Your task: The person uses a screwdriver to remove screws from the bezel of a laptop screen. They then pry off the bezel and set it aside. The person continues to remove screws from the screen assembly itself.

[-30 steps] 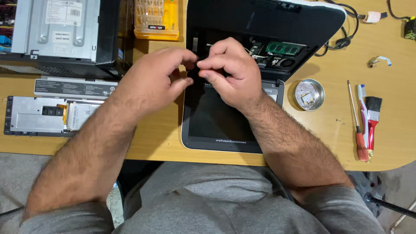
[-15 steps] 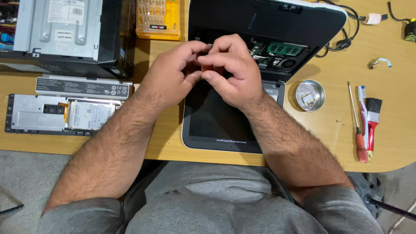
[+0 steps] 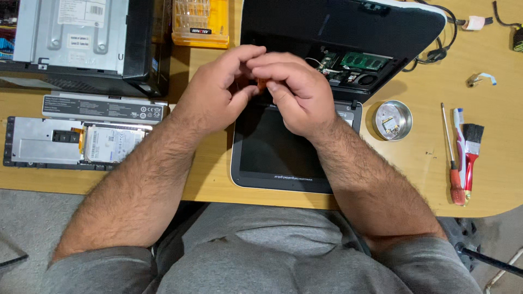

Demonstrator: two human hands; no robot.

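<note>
Head view looks down on a light wooden surface (image 3: 218,179) with a rounded near edge, grey floor (image 3: 32,218) beyond it on the near left. At the middle an opened laptop (image 3: 283,147) lies with its dark screen panel near and its exposed base far, a green memory board (image 3: 366,61) showing inside. Right of it stands a small round metal tin (image 3: 390,120) holding a tiny chip-like piece and what look like screws. Farther right lie a red-handled screwdriver (image 3: 452,163) and a brush (image 3: 472,147). On the far left sits a grey metal computer case (image 3: 71,38), nearer a long battery (image 3: 103,108) and a tray with a hard drive (image 3: 109,144); a yellow bit case (image 3: 200,24) holds rows of bits. Over the laptop hinge, the left hand (image 3: 215,92) and right hand (image 3: 297,92) meet, each grip pinched on a small orange piece (image 3: 262,83) between the fingertips.
</note>
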